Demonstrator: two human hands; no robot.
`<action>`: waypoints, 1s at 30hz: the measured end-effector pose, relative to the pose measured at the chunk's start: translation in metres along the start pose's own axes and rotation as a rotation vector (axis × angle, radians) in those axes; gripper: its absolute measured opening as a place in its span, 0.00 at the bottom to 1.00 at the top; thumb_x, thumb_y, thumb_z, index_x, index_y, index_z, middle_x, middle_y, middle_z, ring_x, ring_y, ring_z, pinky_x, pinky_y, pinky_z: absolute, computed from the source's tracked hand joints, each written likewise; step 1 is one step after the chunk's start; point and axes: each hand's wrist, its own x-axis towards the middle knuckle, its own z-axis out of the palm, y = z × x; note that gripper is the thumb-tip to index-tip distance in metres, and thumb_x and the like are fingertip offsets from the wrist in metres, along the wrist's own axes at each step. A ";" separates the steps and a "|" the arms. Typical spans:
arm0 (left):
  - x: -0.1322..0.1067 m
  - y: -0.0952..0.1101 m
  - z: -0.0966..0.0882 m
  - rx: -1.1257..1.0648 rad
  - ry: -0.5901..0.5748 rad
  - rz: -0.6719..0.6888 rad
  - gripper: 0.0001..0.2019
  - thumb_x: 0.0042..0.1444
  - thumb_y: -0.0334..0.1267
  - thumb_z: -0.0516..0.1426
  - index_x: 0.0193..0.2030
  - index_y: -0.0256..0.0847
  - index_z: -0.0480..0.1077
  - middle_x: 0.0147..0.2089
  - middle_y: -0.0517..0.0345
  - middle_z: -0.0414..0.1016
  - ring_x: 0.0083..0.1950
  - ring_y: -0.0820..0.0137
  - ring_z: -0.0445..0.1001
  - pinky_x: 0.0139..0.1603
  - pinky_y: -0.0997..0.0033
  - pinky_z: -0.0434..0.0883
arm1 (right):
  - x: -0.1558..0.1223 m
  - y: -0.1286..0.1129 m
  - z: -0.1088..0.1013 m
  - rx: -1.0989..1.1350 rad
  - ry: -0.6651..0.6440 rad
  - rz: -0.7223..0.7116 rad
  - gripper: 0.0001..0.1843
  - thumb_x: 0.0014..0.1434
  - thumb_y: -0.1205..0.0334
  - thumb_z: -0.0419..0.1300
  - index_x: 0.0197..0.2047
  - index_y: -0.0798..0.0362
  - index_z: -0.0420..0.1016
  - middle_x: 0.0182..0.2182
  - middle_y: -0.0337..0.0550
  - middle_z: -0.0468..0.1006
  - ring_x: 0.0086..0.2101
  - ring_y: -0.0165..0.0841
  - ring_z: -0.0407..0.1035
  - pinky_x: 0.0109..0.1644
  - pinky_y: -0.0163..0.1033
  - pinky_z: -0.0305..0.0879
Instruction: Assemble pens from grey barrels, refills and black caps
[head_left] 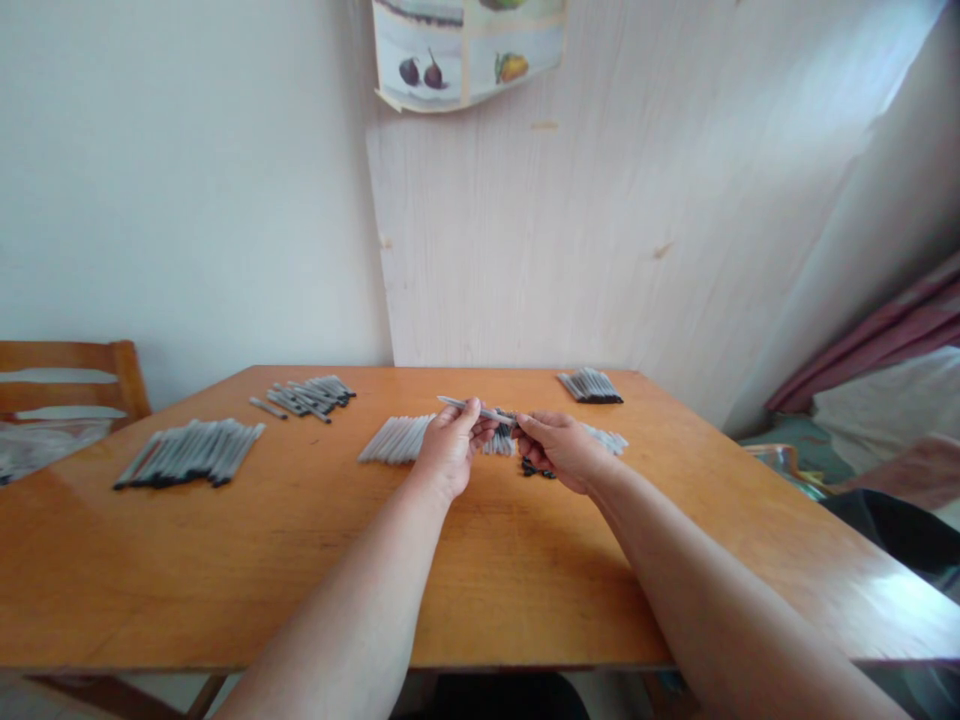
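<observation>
A slim pale grey pen (452,402) is held above the table, its thin end pointing up and left. My left hand (450,447) is closed around the pen's barrel. My right hand (561,448) pinches its dark end; whether a separate cap sits there is hidden by the fingers. Below my left hand lies a row of white pen barrels (391,441). Between the hands are more thin pieces with dark ends (498,441). Small black caps (537,468) lie under my right hand, and pale pieces (609,440) show just beyond it.
Black-ended pens lie in a row (191,452) at the left of the wooden table (300,560), in a loose pile (311,396) behind it, and in a bundle (591,385) at back right. A chair (124,380) stands left; a dark bin-like object (892,525) is at right.
</observation>
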 end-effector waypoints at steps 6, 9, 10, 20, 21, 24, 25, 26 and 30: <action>0.002 -0.002 -0.002 -0.016 0.029 -0.013 0.11 0.50 0.40 0.63 0.34 0.36 0.68 0.32 0.53 0.76 0.31 0.73 0.75 0.31 0.76 0.71 | -0.001 -0.003 0.002 -0.169 0.058 -0.069 0.16 0.57 0.49 0.57 0.29 0.53 0.66 0.21 0.37 0.70 0.18 0.22 0.57 0.19 0.28 0.51; 0.004 -0.003 -0.003 -0.028 0.027 -0.009 0.12 0.49 0.40 0.64 0.34 0.36 0.68 0.32 0.54 0.76 0.32 0.73 0.76 0.31 0.76 0.71 | -0.002 -0.004 0.001 -0.193 0.070 -0.085 0.14 0.56 0.51 0.58 0.32 0.54 0.68 0.22 0.38 0.71 0.19 0.22 0.59 0.20 0.28 0.53; 0.004 -0.003 -0.003 -0.030 0.024 -0.007 0.11 0.49 0.40 0.63 0.34 0.36 0.68 0.32 0.54 0.76 0.32 0.73 0.76 0.31 0.76 0.71 | -0.002 -0.004 0.001 -0.181 0.073 -0.077 0.14 0.57 0.50 0.57 0.32 0.54 0.68 0.23 0.38 0.72 0.19 0.22 0.59 0.20 0.28 0.53; 0.004 -0.002 -0.003 -0.024 0.046 -0.017 0.11 0.49 0.39 0.64 0.34 0.36 0.68 0.31 0.53 0.76 0.30 0.73 0.75 0.30 0.76 0.71 | 0.001 0.000 -0.004 -0.127 0.023 -0.059 0.12 0.54 0.53 0.61 0.32 0.54 0.68 0.24 0.38 0.73 0.20 0.22 0.61 0.20 0.28 0.54; 0.004 -0.002 -0.003 -0.027 0.046 -0.019 0.11 0.49 0.40 0.64 0.34 0.36 0.68 0.31 0.53 0.76 0.30 0.73 0.75 0.30 0.76 0.71 | 0.001 0.000 -0.004 -0.126 0.030 -0.061 0.12 0.54 0.53 0.61 0.33 0.54 0.68 0.24 0.39 0.73 0.20 0.22 0.61 0.20 0.28 0.54; 0.003 -0.001 -0.002 -0.032 0.045 -0.024 0.11 0.49 0.40 0.64 0.34 0.36 0.68 0.31 0.54 0.76 0.31 0.73 0.75 0.30 0.76 0.71 | 0.001 0.000 -0.004 -0.137 0.022 -0.009 0.17 0.59 0.47 0.54 0.32 0.54 0.69 0.25 0.41 0.74 0.19 0.23 0.61 0.18 0.29 0.52; 0.002 -0.001 -0.002 -0.031 0.045 -0.025 0.11 0.50 0.40 0.63 0.34 0.36 0.68 0.31 0.54 0.76 0.31 0.73 0.75 0.30 0.77 0.71 | 0.001 0.000 -0.004 -0.146 0.011 0.008 0.19 0.60 0.46 0.52 0.31 0.54 0.69 0.25 0.41 0.74 0.19 0.23 0.61 0.18 0.29 0.52; 0.002 -0.001 -0.001 -0.027 0.046 -0.026 0.11 0.50 0.40 0.63 0.34 0.36 0.68 0.30 0.54 0.76 0.30 0.73 0.75 0.30 0.77 0.71 | 0.001 0.000 -0.004 -0.159 0.003 0.016 0.20 0.60 0.45 0.52 0.31 0.54 0.68 0.24 0.42 0.74 0.19 0.23 0.61 0.18 0.29 0.52; 0.002 -0.001 -0.001 -0.020 0.052 -0.030 0.11 0.50 0.40 0.63 0.34 0.36 0.68 0.30 0.54 0.76 0.30 0.73 0.75 0.29 0.77 0.71 | 0.002 0.001 -0.005 -0.178 0.019 -0.037 0.14 0.55 0.50 0.60 0.33 0.54 0.68 0.24 0.39 0.74 0.20 0.23 0.61 0.19 0.28 0.52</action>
